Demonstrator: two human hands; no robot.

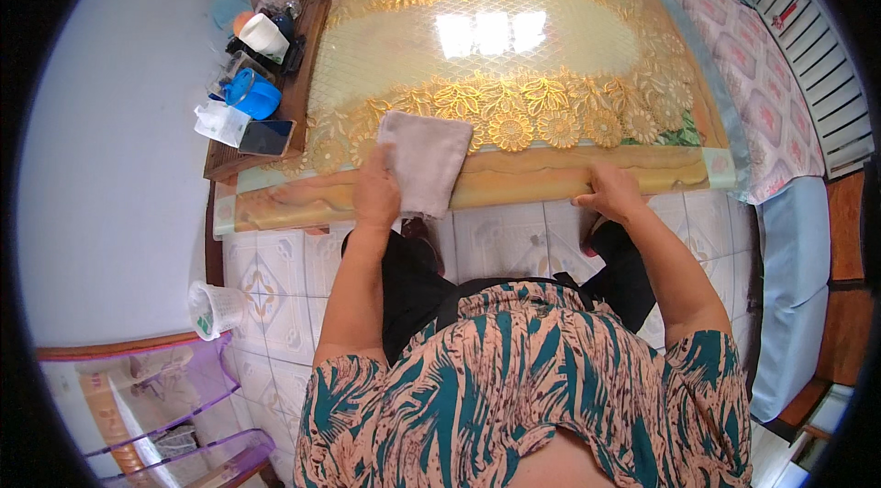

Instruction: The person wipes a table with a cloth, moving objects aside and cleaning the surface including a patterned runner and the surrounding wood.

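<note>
My left hand holds a folded pale pinkish-grey cloth by its left side. The cloth lies over the near edge of the table, and its lower corner hangs past that edge. On the table is a clear, glossy cover with gold lace-like flowers and a marbled orange border. My right hand grips the cover's front edge to the right of the cloth, fingers above and thumb lower down. Its fingertips are partly hidden.
A dark wooden tray at the table's left carries a phone, a blue lidded container, tissues and white cups. A patterned sofa borders the right side. A white basket stands on the tiled floor.
</note>
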